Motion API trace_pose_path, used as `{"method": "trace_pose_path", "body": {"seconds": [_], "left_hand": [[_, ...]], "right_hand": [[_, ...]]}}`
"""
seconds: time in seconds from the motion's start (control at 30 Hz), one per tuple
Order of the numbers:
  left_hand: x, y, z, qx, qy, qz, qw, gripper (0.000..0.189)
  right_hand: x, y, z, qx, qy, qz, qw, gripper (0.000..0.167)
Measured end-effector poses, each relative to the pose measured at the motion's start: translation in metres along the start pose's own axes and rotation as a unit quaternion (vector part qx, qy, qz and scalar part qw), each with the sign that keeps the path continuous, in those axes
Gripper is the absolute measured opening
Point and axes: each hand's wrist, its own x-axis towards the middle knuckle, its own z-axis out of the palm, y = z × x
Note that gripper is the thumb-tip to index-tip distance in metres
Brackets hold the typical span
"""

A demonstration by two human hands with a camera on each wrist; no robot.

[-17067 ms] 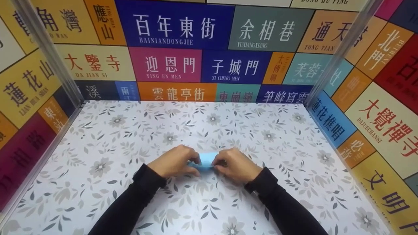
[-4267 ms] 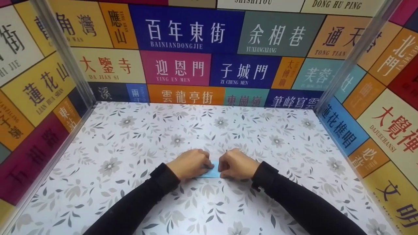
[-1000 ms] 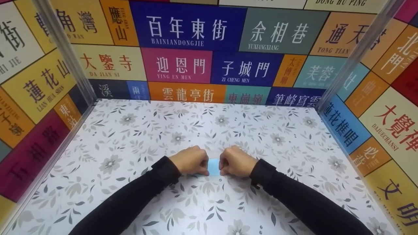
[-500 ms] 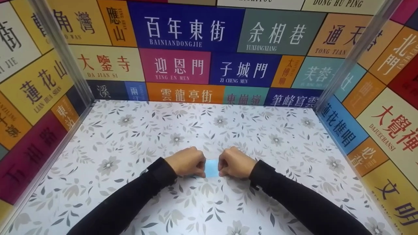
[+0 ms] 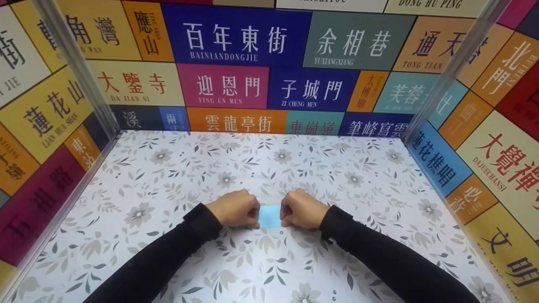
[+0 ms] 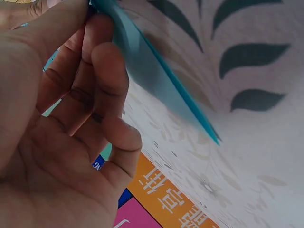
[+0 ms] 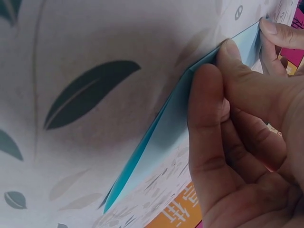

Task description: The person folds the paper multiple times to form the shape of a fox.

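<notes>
A folded piece of light blue paper [image 5: 269, 216] lies between the two hands on the flowered surface, its middle showing in the head view. The left hand [image 5: 236, 208] pinches it on the left side, and the right hand [image 5: 304, 209] pinches it on the right. Both hands cover the outer parts of the paper from above. In the right wrist view, the thumb and index finger grip the long creased edge of the paper [image 7: 166, 128], whose layers part slightly toward the pointed end. The left wrist view shows a similar pointed end of the paper [image 6: 152, 71] beyond the curled fingers.
A white tabletop [image 5: 177, 261] with grey flowers and leaves spreads under both arms. Upright panels [image 5: 236, 35] with colourful Chinese place-name signs stand at the back and both sides, with clear strips [image 5: 446, 80] at the corners.
The left hand has slid left over the last second, uncovering more of the blue paper between the hands. The right hand stays nearly in place. Earlier, the hands were turned differently around the paper.
</notes>
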Motion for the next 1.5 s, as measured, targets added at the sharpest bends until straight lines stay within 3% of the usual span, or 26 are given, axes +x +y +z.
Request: {"method": "trace_pose_path", "body": {"seconds": [0.43,0.97,1.0,1.03,1.2,1.23,1.5], "left_hand": [[-0.002,-0.003,0.003,0.0,0.001,-0.025,0.9997,0.024],[-0.012,-0.014,0.0,-0.016,0.009,-0.007,0.9998,0.023],[-0.008,-0.025,0.01,-0.014,0.015,0.008,0.9998,0.026],[-0.008,-0.026,0.01,-0.015,0.015,0.01,0.9997,0.026],[-0.011,-0.027,0.01,-0.016,0.011,0.012,0.9997,0.025],[-0.017,-0.015,-0.001,-0.02,0.005,0.001,0.9998,0.022],[-0.023,-0.014,-0.005,-0.022,0.004,-0.015,0.9996,0.022]], "right_hand": [[-0.001,0.0,-0.001,-0.004,0.009,-0.012,0.9999,0.016],[-0.001,-0.002,-0.001,0.004,0.002,0.003,1.0,0.016],[-0.002,-0.003,-0.001,0.005,0.002,0.003,1.0,0.016],[-0.002,-0.003,-0.001,0.005,0.002,0.003,1.0,0.016],[-0.002,-0.003,-0.001,0.007,0.001,-0.002,1.0,0.016],[-0.002,-0.003,-0.001,0.008,0.001,-0.003,1.0,0.016],[-0.001,-0.003,-0.002,0.009,-0.002,0.003,1.0,0.015]]}}
